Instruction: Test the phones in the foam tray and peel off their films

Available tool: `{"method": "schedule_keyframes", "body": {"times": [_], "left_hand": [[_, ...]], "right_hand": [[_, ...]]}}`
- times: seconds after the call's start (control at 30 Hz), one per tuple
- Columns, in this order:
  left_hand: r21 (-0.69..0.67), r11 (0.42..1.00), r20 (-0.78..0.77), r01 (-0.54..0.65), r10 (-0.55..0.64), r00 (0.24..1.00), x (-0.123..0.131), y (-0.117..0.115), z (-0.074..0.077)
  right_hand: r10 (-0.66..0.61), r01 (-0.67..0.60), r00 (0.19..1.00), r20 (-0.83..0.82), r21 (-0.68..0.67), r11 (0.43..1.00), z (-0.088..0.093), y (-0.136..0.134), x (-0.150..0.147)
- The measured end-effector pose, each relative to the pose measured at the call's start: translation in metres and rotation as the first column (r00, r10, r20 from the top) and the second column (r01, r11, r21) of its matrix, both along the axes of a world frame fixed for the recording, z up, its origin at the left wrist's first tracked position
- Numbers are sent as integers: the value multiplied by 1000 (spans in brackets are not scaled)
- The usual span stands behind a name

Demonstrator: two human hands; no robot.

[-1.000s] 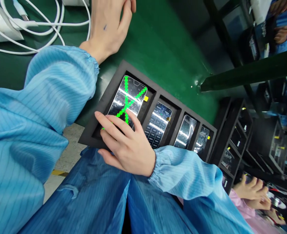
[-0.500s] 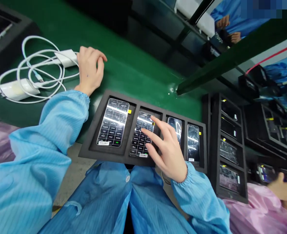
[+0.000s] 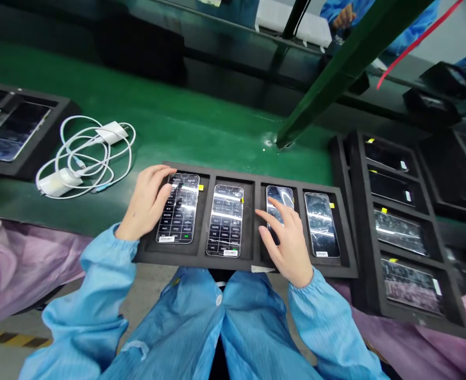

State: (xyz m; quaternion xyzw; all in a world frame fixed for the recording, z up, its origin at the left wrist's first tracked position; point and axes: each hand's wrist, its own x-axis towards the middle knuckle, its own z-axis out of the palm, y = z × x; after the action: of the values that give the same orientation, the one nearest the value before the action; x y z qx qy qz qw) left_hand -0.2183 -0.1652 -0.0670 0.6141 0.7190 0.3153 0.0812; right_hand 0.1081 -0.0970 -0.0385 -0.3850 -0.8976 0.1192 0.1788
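Reading my right hand [image 3: 290,243] as unclenched: fingers spread and bent over the third phone [image 3: 281,194] from the left, nothing gripped; fingertip contact with the screen, I cannot tell. I have the left hand [image 3: 146,203] at the tray's left end, unclenched, thumb overlapping the first phone [image 3: 180,211]; whether it presses there, I cannot tell. Black tray [image 3: 195,259]: four compartments, one phone each. The first phone and the second phone [image 3: 225,221] display button grids; the fourth phone [image 3: 322,224] is dark with glare. Left of the tray, I note tangled white cables [image 3: 130,158] and chargers [image 3: 61,182] on the green table [image 3: 217,142].
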Motion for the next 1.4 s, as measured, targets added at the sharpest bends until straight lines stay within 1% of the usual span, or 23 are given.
{"method": "schedule_keyframes", "body": {"times": [0.1, 0.23, 0.3, 0.4, 0.47, 0.57, 0.77, 1.0, 1.2, 1.27, 1.4], "left_hand": [[-18, 999, 0, -26, 26, 1000, 7, -13, -3], [-17, 998, -43, -66, 65, 997, 8, -19, -5], [-18, 998, -87, -61, 59, 994, 8, -20, -5], [-8, 1000, -148, -29, 28, 989, 8, -22, -4], [2, 1000, -175, -7, 7, 985, 9, -23, -2], [-20, 1000, -205, 23, -26, 978, 9, -24, 1], [-39, 999, -224, 23, -31, 974, 10, -25, 4], [-90, 995, -255, 31, -54, 965, 10, -24, 3], [-124, 992, -239, 36, -65, 969, 10, -22, 0], [-140, 990, -221, 26, -57, 974, 10, -23, 1], [-60, 998, -164, -32, 22, 986, 9, -23, 3]], "right_hand": [[25, -25, 999, -26, 13, 1000, -2, 7, -10], [6, 1, 997, -82, 84, 997, -7, 10, -21], [-13, 28, 993, -116, 124, 992, -9, 10, -23], [-37, 58, 988, -149, 142, 988, -12, 8, -23], [-42, 65, 986, -161, 142, 988, -12, 8, -22], [-36, 60, 985, -170, 135, 989, -12, 8, -21], [-29, 53, 983, -181, 127, 990, -12, 9, -21], [-28, 50, 983, -179, 117, 992, -12, 9, -22], [-30, 46, 986, -163, 97, 994, -12, 8, -22], [-37, 53, 986, -165, 89, 995, -11, 7, -22], [-48, 60, 982, -184, 59, 996, -6, 8, -21]]}}
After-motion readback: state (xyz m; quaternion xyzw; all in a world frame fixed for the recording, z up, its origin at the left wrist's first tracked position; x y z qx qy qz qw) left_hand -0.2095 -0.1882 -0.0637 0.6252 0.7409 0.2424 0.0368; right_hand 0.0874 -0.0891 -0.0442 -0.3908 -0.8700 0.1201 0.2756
